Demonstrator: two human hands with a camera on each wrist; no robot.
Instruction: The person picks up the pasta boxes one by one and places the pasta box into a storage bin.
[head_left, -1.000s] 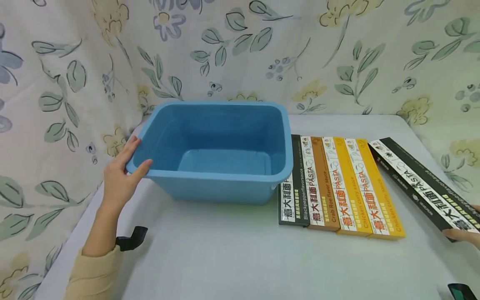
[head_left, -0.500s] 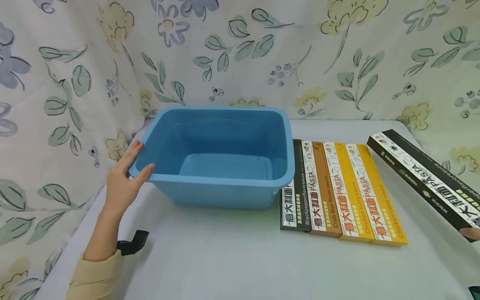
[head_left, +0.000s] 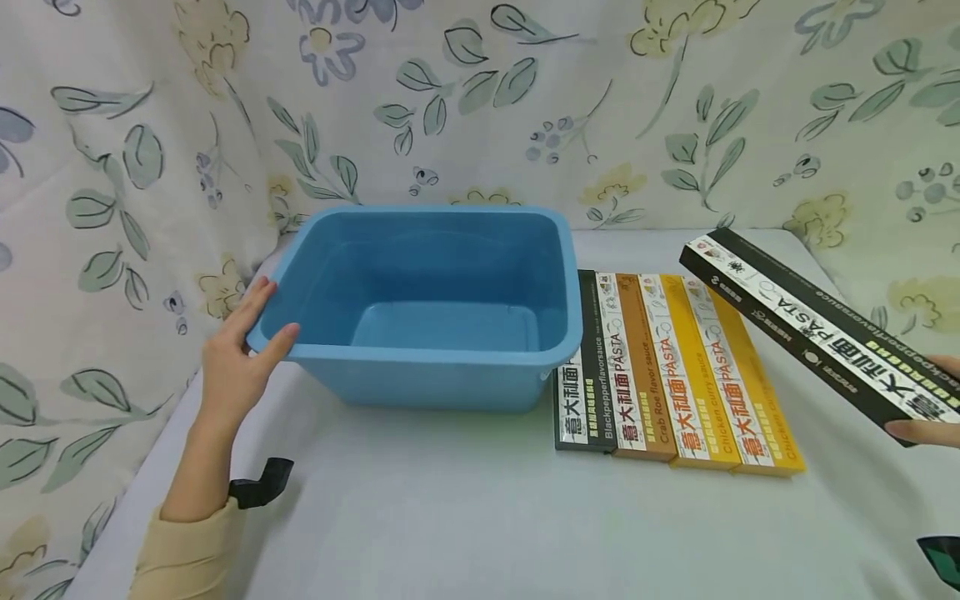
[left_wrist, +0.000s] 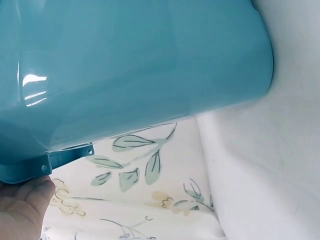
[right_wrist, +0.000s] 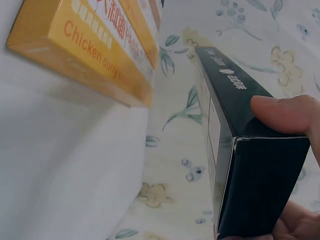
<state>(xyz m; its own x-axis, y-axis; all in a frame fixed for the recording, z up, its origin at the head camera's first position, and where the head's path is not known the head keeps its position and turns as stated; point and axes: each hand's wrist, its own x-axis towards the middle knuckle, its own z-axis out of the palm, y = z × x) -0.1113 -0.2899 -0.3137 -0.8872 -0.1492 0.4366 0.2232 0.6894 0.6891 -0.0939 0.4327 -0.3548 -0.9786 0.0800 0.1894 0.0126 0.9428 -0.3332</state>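
Observation:
At the left of the head view my left hand [head_left: 234,371] holds the near-left corner of a blue plastic basin [head_left: 442,379], thumb over the rim. The left wrist view has its fingertips [left_wrist: 42,190] under the basin's rim [left_wrist: 25,170]. My right hand [head_left: 930,432], partly cut off at the right edge, grips the near end of a long black pasta box [head_left: 806,325] between thumb and fingers. That box is raised and slanted, its far end overlapping the rightmost yellow box. In the right wrist view the thumb [right_wrist: 285,114] presses one side.
Right of the basin, pasta boxes lie side by side on the white table [head_left: 465,508]: a black one [head_left: 600,400], a brown one [head_left: 648,375] and two yellow ones [head_left: 693,375]. The basin's right edge overhangs the black one. A floral curtain [head_left: 480,100] hangs behind.
My right hand has lifted the black pasta box off the table and carried it leftward, toward the yellow boxes. The left hand stays on the basin's corner.

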